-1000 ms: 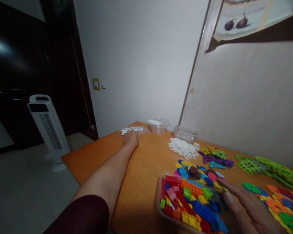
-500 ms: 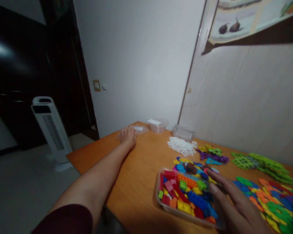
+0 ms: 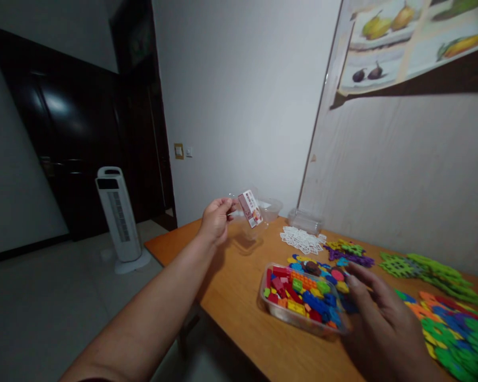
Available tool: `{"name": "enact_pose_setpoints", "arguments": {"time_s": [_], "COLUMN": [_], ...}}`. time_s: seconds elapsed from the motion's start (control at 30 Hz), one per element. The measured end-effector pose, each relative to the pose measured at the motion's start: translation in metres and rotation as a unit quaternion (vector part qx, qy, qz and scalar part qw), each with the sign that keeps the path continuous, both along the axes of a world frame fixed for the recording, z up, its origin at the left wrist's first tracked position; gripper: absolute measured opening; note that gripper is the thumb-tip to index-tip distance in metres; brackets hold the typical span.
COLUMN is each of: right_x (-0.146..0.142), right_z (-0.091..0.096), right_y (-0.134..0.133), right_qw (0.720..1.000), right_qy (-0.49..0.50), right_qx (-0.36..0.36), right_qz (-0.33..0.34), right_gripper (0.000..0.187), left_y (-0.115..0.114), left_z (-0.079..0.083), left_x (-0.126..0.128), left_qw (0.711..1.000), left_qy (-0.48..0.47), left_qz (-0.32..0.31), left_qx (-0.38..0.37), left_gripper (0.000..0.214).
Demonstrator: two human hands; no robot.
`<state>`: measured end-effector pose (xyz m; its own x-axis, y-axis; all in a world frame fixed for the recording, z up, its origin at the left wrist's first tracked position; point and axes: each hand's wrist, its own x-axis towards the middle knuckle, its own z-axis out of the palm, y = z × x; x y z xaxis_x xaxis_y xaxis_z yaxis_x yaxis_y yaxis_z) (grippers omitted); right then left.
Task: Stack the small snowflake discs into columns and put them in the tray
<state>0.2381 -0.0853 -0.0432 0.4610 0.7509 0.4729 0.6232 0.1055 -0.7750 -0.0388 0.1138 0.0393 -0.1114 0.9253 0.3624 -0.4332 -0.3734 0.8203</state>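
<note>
My left hand [image 3: 217, 218] is closed in a pinch on the edge of a clear plastic lid [image 3: 241, 225] with a printed label [image 3: 250, 208] on it, raised above the far part of the table. My right hand [image 3: 386, 315] is open, fingers slightly curled and blurred, with nothing visible in it. It hovers by the right end of a clear plastic box [image 3: 279, 313] filled with colourful building bricks [image 3: 298, 297]. Whether it touches the box, I cannot tell.
On the wooden table [image 3: 239, 313] stand a clear round tub [image 3: 271, 210] and a clear rectangular container [image 3: 306, 221]. White lattice pieces [image 3: 302, 240], purple-yellow pieces [image 3: 350, 253], green lattice pieces [image 3: 422, 268] and colourful discs [image 3: 458, 329] lie beyond and to the right.
My left hand has lifted the clear lid off the table and tilted it, so its label faces me. My right hand stays beside the brick box. The view has shifted.
</note>
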Motion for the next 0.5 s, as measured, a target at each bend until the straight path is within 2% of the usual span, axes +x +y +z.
{"name": "enact_pose_setpoints", "arguments": {"time_s": [0.1,0.27,0.5], "right_x": [0.001,0.0,-0.012], "right_z": [0.004,0.008,0.021], "right_y": [0.0,0.002,-0.004], "right_qw": [0.999,0.993,0.961], "right_qy": [0.037,0.093,0.232], "right_qx": [-0.006,0.009,-0.023], "right_qz": [0.011,0.069,0.151], "right_gripper": [0.052,0.059,0.072], "left_y": [-0.031,-0.076,-0.12], "left_z": [0.003,0.0,-0.021], "left_x": [0.009,0.033,0.066], "left_qw": [0.994,0.974,0.957], "left_qy": [-0.074,-0.138,-0.141], "left_qz": [-0.077,-0.155,-0.214], "left_qx": [-0.033,-0.095,-0.132], "left_gripper": [0.017,0.008,0.007]}}
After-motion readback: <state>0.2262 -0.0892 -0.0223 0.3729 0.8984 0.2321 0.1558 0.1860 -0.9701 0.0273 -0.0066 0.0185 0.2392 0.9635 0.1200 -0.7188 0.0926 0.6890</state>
